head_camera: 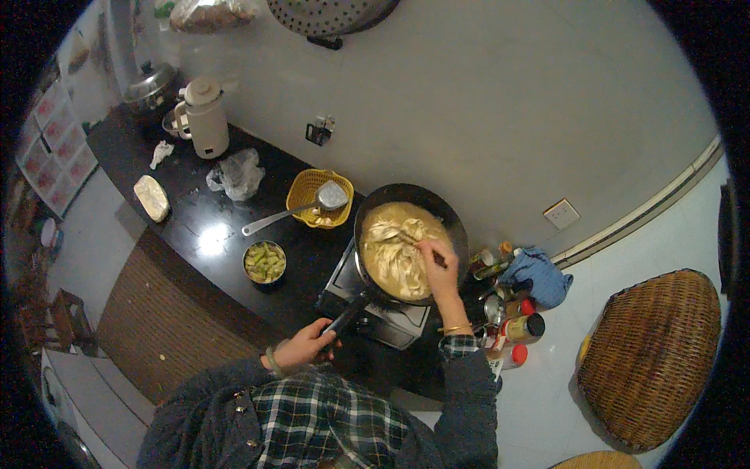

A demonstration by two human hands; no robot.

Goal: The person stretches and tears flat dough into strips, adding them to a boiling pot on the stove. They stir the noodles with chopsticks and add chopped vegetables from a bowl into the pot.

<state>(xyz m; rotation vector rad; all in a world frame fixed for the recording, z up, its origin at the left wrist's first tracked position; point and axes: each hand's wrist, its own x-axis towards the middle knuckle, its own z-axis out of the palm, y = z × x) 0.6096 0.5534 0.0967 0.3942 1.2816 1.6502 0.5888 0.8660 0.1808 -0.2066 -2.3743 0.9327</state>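
Note:
My left hand grips the black handle of a dark wok on a gas stove. Inside the wok lie wide pale noodles in yellowish broth. Over the wok's right side, my right hand is closed on what looks like chopsticks, their far ends among the noodles. A steel bowl of chopped green vegetables stands left of the stove. Behind it, a metal spatula rests across a yellow plastic basket that holds what look like garlic cloves.
Bottles and jars and a blue cloth crowd the wok's right. Leftward on the black counter are a plastic bag, a pale electric kettle and a pale dough-like block. A wicker basket stands at far right.

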